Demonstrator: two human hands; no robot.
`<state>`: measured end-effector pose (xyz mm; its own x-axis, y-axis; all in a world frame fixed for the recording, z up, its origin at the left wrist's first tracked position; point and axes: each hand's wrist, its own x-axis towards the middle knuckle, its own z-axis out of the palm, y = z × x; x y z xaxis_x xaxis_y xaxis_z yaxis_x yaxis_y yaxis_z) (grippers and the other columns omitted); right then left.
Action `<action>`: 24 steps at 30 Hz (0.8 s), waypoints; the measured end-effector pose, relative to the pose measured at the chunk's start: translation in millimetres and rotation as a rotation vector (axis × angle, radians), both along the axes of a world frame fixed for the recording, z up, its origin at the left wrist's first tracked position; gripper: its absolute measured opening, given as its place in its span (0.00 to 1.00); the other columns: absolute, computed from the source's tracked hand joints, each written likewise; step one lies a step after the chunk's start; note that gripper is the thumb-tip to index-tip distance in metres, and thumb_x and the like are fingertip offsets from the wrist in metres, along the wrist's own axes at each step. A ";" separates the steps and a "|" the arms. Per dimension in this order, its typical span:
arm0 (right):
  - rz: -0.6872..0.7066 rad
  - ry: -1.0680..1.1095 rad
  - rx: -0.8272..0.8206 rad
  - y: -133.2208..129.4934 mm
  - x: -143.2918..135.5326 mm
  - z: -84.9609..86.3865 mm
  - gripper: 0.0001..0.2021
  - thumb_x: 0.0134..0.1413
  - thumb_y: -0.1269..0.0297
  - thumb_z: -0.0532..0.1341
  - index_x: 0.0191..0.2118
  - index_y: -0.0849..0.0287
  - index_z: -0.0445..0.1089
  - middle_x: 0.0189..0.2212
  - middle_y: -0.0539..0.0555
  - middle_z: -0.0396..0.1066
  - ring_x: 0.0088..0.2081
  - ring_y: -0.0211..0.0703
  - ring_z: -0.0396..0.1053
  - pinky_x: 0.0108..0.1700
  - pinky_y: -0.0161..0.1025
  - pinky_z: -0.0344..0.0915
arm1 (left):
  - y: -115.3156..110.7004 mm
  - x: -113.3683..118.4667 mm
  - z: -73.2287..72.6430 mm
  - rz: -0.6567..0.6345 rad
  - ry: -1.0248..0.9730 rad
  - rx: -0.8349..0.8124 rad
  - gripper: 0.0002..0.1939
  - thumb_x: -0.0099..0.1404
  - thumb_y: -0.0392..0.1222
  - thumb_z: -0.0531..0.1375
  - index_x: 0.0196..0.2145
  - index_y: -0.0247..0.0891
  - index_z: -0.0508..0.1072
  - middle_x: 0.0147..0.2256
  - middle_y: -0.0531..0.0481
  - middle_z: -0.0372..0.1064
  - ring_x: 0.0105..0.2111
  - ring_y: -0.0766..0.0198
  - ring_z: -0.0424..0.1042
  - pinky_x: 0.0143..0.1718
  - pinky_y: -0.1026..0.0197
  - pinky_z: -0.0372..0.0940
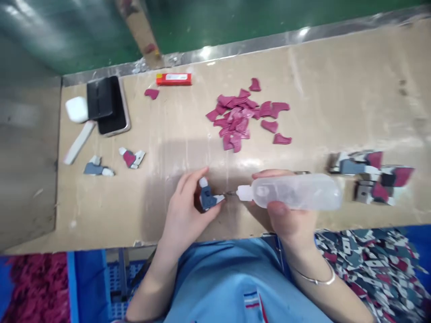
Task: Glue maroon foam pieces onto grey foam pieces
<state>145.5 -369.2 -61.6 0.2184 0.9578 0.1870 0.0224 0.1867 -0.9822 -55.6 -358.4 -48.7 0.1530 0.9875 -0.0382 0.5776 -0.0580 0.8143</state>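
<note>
Between the thumb and fingers of my left hand [185, 213] is a small grey-and-white plastic piece [208, 197], held just above the table. My right hand [292, 224] grips a translucent squeeze bottle [299, 192] lying on its side, its white cap and thin metal tip pointing left. The tip reaches close to the white end of the piece; whether they touch I cannot tell. Beyond my hands lies a loose pile of dark pink pieces [235, 116]. Two similar assembled pieces, one grey-and-white [97, 168] and one pink-and-white [131, 158], rest to the left.
A phone [117, 121] with a black case on it, a white rounded case [76, 110] and a white strip [79, 142] lie at the left. A red lighter-like item [174, 79] sits at the back. Assembled pieces [370, 175] cluster right. Filled bins [373, 269] flank me below the table.
</note>
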 end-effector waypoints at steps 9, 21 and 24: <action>0.020 -0.339 0.217 -2.5 0.7 -16.6 0.13 0.69 0.54 0.71 0.51 0.55 0.83 0.42 0.56 0.85 0.40 0.49 0.85 0.42 0.43 0.84 | -5.0 -5.8 -5.7 -0.087 -0.117 0.003 0.37 0.65 0.32 0.71 0.70 0.43 0.70 0.62 0.45 0.76 0.58 0.54 0.78 0.62 0.54 0.76; 0.058 -0.481 0.239 -5.3 1.2 -12.6 0.18 0.70 0.46 0.68 0.57 0.47 0.83 0.42 0.54 0.85 0.37 0.50 0.83 0.35 0.46 0.82 | -3.5 -4.9 -3.1 -0.109 -0.113 -0.017 0.35 0.68 0.32 0.67 0.70 0.44 0.70 0.63 0.46 0.75 0.60 0.55 0.78 0.61 0.56 0.76; 0.041 -0.519 0.237 -4.1 2.9 -11.1 0.20 0.67 0.44 0.70 0.56 0.47 0.84 0.41 0.54 0.85 0.36 0.51 0.83 0.32 0.47 0.83 | -4.2 -4.8 -3.3 -0.108 -0.116 -0.018 0.34 0.68 0.33 0.67 0.70 0.45 0.70 0.63 0.46 0.75 0.58 0.56 0.78 0.60 0.56 0.76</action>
<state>148.3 -373.3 -72.6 0.0038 0.8824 0.4705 0.4785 0.4115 -0.7757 -60.4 -362.6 -52.0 0.2629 0.9643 -0.0319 0.4708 -0.0994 0.8766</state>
